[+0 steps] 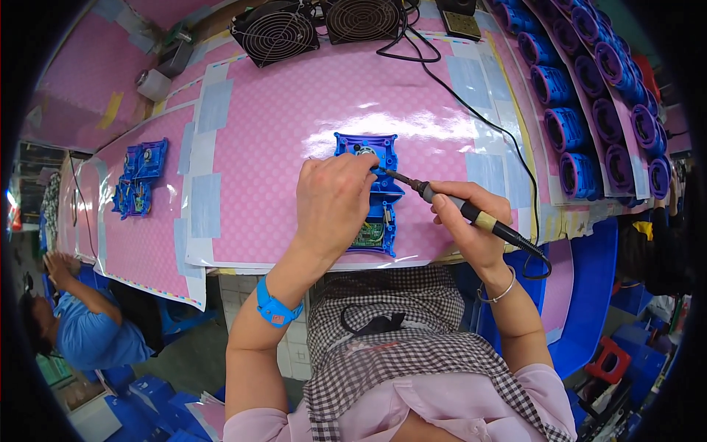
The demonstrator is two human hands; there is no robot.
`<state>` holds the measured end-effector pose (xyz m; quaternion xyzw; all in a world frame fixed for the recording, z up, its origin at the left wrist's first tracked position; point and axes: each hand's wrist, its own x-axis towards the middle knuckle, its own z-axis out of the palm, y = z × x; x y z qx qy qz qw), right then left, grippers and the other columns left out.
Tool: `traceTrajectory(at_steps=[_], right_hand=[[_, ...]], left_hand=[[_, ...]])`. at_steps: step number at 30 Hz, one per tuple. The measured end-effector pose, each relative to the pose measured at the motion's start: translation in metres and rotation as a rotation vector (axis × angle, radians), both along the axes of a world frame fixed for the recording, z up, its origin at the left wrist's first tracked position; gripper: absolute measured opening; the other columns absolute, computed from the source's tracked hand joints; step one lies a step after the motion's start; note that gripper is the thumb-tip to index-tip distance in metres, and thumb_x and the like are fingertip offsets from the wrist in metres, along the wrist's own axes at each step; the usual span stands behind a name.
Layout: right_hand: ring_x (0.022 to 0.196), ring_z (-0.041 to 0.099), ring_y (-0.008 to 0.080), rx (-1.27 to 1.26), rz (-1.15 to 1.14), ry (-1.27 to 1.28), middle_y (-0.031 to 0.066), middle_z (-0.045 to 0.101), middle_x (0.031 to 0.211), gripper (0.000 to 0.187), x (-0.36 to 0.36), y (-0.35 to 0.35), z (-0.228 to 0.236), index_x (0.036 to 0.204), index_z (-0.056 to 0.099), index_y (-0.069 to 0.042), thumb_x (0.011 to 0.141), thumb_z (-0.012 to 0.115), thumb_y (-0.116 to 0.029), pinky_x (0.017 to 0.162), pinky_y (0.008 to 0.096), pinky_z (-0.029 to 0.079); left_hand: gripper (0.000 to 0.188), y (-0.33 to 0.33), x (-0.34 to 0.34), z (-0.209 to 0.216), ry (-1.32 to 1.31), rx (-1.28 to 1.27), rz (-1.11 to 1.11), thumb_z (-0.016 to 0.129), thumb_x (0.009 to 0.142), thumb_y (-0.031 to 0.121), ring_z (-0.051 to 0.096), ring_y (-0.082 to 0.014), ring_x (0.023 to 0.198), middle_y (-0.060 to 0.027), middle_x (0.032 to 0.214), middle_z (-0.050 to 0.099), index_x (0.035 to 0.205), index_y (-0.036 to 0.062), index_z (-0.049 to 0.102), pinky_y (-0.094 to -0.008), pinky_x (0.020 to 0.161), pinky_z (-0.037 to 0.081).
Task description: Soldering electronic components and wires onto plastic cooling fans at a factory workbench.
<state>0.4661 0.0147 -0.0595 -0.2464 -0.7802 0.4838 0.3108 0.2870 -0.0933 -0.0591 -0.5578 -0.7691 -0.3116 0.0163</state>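
A soldering iron [471, 211] with a black and yellow handle is gripped in my right hand [471, 221], its tip angled left. The tip meets the upper part of an opened blue plastic housing [390, 193] on the pink-covered bench. My left hand [335, 195] rests over the housing's left side, fingers pinched together near the iron's tip; what they hold, if anything, is hidden. Wires and a green circuit board [368, 236] show in the housing's lower half, and a round part sits in the upper half, partly covered by my fingers.
Two black fans [276, 33] stand at the bench's far edge. The iron's black cord [508, 132] runs along the right. Rows of blue and purple ring-shaped parts [567, 129] fill the right side. Another opened blue housing [140, 177] lies left, and a person [103, 324] sits beyond.
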Motion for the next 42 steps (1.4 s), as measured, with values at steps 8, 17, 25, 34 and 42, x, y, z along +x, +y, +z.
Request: traceTrajectory(at_steps=[8, 17, 25, 34, 42], right_hand=[[0.066, 0.066, 0.0120, -0.008, -0.017, 0.001, 0.0109, 0.070, 0.078, 0.018, 0.003, 0.000, 0.000, 0.102, 0.068, 0.005, 0.087, 0.065, -0.004, 0.058, 0.0219, 0.053], [0.061, 0.062, 0.0053, -0.037, -0.044, 0.058, 0.0052, 0.071, 0.075, 0.017, -0.002, -0.005, -0.005, 0.098, 0.071, 0.001, 0.082, 0.070, -0.005, 0.053, 0.0190, 0.046], [0.067, 0.068, 0.0136, -0.025, -0.003, 0.000, 0.0119, 0.070, 0.082, 0.018, 0.002, -0.003, -0.002, 0.102, 0.067, 0.005, 0.087, 0.065, -0.004, 0.059, 0.0223, 0.054], [0.067, 0.067, 0.0130, -0.030, -0.024, 0.008, 0.0117, 0.070, 0.081, 0.018, 0.003, -0.002, -0.002, 0.102, 0.068, 0.005, 0.087, 0.065, -0.004, 0.059, 0.0222, 0.054], [0.068, 0.068, 0.0132, -0.022, -0.008, 0.025, 0.0118, 0.070, 0.081, 0.018, 0.003, -0.001, -0.004, 0.102, 0.068, 0.005, 0.087, 0.065, -0.005, 0.059, 0.0223, 0.054]], left_hand=[[0.018, -0.044, -0.013, 0.005, -0.463, 0.495, 0.349, 0.065, 0.086, 0.006, 0.050, -0.0088, 0.066, 0.0008, 0.077, 0.061, 0.103, 0.0027, 0.069, -0.0254, 0.054, 0.035], [0.017, -0.029, -0.005, -0.007, -0.570, 0.257, 0.306, 0.075, 0.081, 0.009, 0.036, -0.0017, 0.056, 0.0021, 0.075, 0.057, 0.097, 0.0029, 0.074, -0.0197, 0.047, 0.027], [0.014, -0.013, 0.002, -0.002, -0.635, 0.227, 0.250, 0.074, 0.082, 0.007, 0.040, -0.0011, 0.055, -0.0010, 0.082, 0.067, 0.095, 0.0023, 0.074, -0.0208, 0.046, 0.029], [0.014, -0.010, 0.000, -0.002, -0.414, 0.124, 0.137, 0.072, 0.079, 0.005, 0.061, -0.0144, 0.066, -0.0076, 0.081, 0.069, 0.093, 0.0025, 0.073, -0.0276, 0.056, 0.045], [0.011, -0.006, -0.001, 0.004, -0.152, -0.097, 0.059, 0.071, 0.077, 0.008, 0.064, -0.0255, 0.070, -0.0110, 0.078, 0.065, 0.087, 0.0027, 0.072, -0.0361, 0.062, 0.049]])
